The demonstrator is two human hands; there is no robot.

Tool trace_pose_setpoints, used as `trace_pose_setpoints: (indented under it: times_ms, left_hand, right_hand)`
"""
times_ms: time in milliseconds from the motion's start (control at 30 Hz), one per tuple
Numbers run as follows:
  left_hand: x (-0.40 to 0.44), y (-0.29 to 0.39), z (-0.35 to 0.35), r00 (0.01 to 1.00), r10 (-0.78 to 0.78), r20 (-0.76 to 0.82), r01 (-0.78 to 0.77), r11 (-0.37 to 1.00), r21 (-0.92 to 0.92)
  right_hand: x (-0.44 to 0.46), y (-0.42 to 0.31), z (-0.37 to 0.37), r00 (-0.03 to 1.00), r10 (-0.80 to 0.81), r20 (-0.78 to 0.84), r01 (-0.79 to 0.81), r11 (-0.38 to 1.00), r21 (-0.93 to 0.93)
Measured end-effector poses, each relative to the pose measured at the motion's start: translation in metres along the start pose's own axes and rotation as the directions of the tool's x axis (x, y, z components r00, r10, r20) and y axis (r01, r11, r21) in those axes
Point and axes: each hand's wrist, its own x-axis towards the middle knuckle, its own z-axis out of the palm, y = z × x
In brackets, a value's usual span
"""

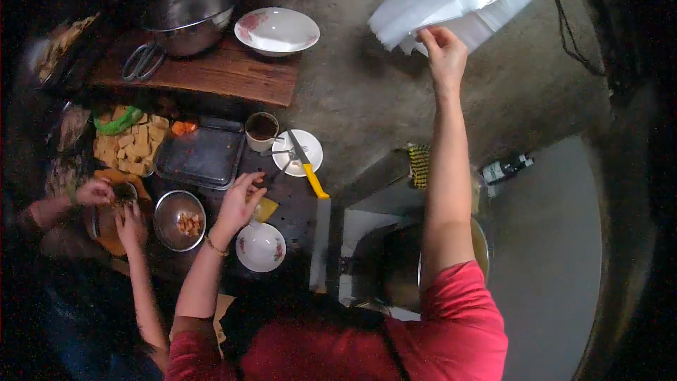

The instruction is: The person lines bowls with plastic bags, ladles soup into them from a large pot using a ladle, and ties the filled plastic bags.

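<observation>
My right hand (443, 53) reaches far forward, thumb and fingers pinched on the lower edge of a stack of clear plastic bags (465, 0). My left hand (241, 204) is over the dark table, fingers loosely curved and apart. Just beside it is a small yellow piece (265, 209), partly hidden; whether the hand touches it I cannot tell. Below that sits a white flowered bowl (261, 248). A yellow-handled knife (308, 164) lies across a small white plate (315, 147) with cutlery, next to a cup of dark contents (261, 127).
At left, another person's hands (127, 222) work over a small dark item. Near them are a metal bowl (179, 220) with chopped pieces, pale cut blocks (134, 144) and a dark tray (201, 154). A wooden board (211, 74) bears a steel basin, scissors and a flowered dish. A bottle (506, 169) lies at right.
</observation>
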Motion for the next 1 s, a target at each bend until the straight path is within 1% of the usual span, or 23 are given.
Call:
trace_pose_setpoints:
  times_ms: [67, 100, 167, 233, 267, 333, 367, 433, 467, 500, 533, 567, 600, 633, 667, 700, 733, 767, 800, 867, 900, 967, 1000]
  left_hand:
    - [-0.005, 0.009, -0.001, 0.999, -0.036, 0.008, 0.037, 0.995, -0.089]
    - [-0.007, 0.010, -0.001, 0.999, -0.043, 0.000, 0.043, 0.995, -0.089]
    - [-0.007, 0.014, -0.002, 1.000, -0.014, 0.006, 0.014, 0.992, -0.125]
    - [-0.008, 0.023, -0.006, 1.000, -0.010, -0.009, 0.009, 0.992, -0.125]
    - [-0.006, 0.027, -0.007, 1.000, 0.002, -0.010, -0.003, 0.992, -0.128]
    - [-0.004, 0.033, -0.006, 0.999, -0.041, -0.008, 0.039, 0.983, -0.177]
    - [-0.002, 0.041, -0.006, 1.000, -0.020, -0.015, 0.017, 0.980, -0.197]
    - [0.006, 0.058, -0.007, 1.000, -0.007, -0.029, 0.001, 0.977, -0.215]
    - [0.010, 0.066, -0.007, 0.999, 0.030, -0.030, -0.036, 0.975, -0.219]
    - [0.013, 0.074, -0.006, 0.998, 0.061, -0.031, -0.066, 0.972, -0.224]
    - [0.017, 0.083, -0.002, 0.986, 0.112, -0.124, -0.145, 0.943, -0.298]
    - [0.019, 0.091, 0.003, 0.964, 0.149, -0.218, -0.222, 0.906, -0.361]
    - [0.022, 0.095, 0.007, 0.964, 0.135, -0.230, -0.218, 0.895, -0.388]
    - [0.023, 0.093, 0.016, 0.975, 0.051, -0.217, -0.154, 0.859, -0.488]
    - [0.021, 0.084, 0.024, 0.980, -0.033, -0.194, -0.088, 0.808, -0.583]
    - [0.016, 0.075, 0.027, 0.980, -0.054, -0.193, -0.069, 0.812, -0.580]
    - [0.013, 0.066, 0.028, 0.982, -0.076, -0.174, -0.015, 0.882, -0.471]
    - [0.009, 0.058, 0.028, 0.983, -0.100, -0.151, 0.041, 0.935, -0.353]
    - [0.003, 0.050, 0.027, 0.983, -0.113, -0.145, 0.056, 0.935, -0.349]
    - [-0.010, 0.038, 0.020, 0.962, -0.215, -0.169, 0.106, 0.862, -0.496]
    - [-0.017, 0.033, 0.016, 0.957, -0.236, -0.168, 0.135, 0.877, -0.461]
    - [-0.031, 0.039, 0.006, 0.958, -0.262, -0.114, 0.189, 0.880, -0.436]
    - [-0.038, 0.044, 0.003, 0.957, -0.282, -0.061, 0.233, 0.879, -0.415]
  right_hand:
    - [-0.001, -0.002, -0.001, 1.000, -0.009, -0.004, 0.009, 1.000, 0.016]
    - [-0.002, -0.003, -0.002, 0.999, -0.037, -0.027, 0.038, 0.998, 0.045]
    - [-0.003, -0.010, -0.004, 0.997, -0.069, -0.041, 0.072, 0.994, 0.083]
    - [-0.006, -0.020, -0.008, 0.990, -0.134, -0.053, 0.135, 0.991, 0.023]
    - [-0.008, -0.022, -0.008, 0.990, -0.134, -0.045, 0.136, 0.990, 0.029]
    - [-0.012, -0.026, -0.008, 0.975, -0.214, 0.061, 0.213, 0.977, 0.034]
    - [-0.015, -0.026, -0.006, 0.974, -0.217, 0.065, 0.215, 0.976, 0.041]
    - [-0.029, -0.027, 0.008, 0.874, -0.438, 0.210, 0.476, 0.860, -0.183]
    - [-0.048, -0.035, 0.019, 0.791, -0.521, 0.319, 0.590, 0.788, -0.175]
    - [-0.074, -0.030, 0.033, 0.782, -0.421, 0.461, 0.436, 0.897, 0.080]
    - [-0.102, -0.040, 0.045, 0.562, -0.585, 0.585, 0.703, 0.711, 0.035]
    - [-0.139, -0.053, 0.053, 0.439, -0.626, 0.644, 0.788, 0.613, 0.058]
    - [-0.173, -0.056, 0.067, 0.328, -0.462, 0.824, 0.738, 0.670, 0.082]
    - [-0.208, -0.060, 0.073, 0.343, -0.707, 0.619, 0.786, 0.577, 0.224]
    - [-0.236, -0.067, 0.079, 0.305, -0.646, 0.700, 0.709, 0.645, 0.287]
    - [-0.260, -0.072, 0.083, 0.359, -0.738, 0.571, 0.637, 0.641, 0.428]
    - [-0.289, -0.076, 0.088, 0.294, -0.548, 0.783, 0.494, 0.788, 0.366]
    - [-0.305, -0.089, 0.084, 0.298, -0.476, 0.828, 0.381, 0.854, 0.354]
    - [-0.317, -0.101, 0.078, 0.291, -0.403, 0.868, 0.266, 0.905, 0.331]
    - [-0.338, -0.114, 0.068, 0.335, -0.594, 0.732, 0.293, 0.804, 0.518]
    - [-0.337, -0.115, 0.067, 0.338, -0.594, 0.730, 0.282, 0.804, 0.523]
    - [-0.307, -0.122, 0.051, 0.453, -0.537, 0.711, 0.244, 0.842, 0.481]
    - [-0.281, -0.121, 0.048, 0.529, -0.537, 0.657, 0.298, 0.842, 0.450]
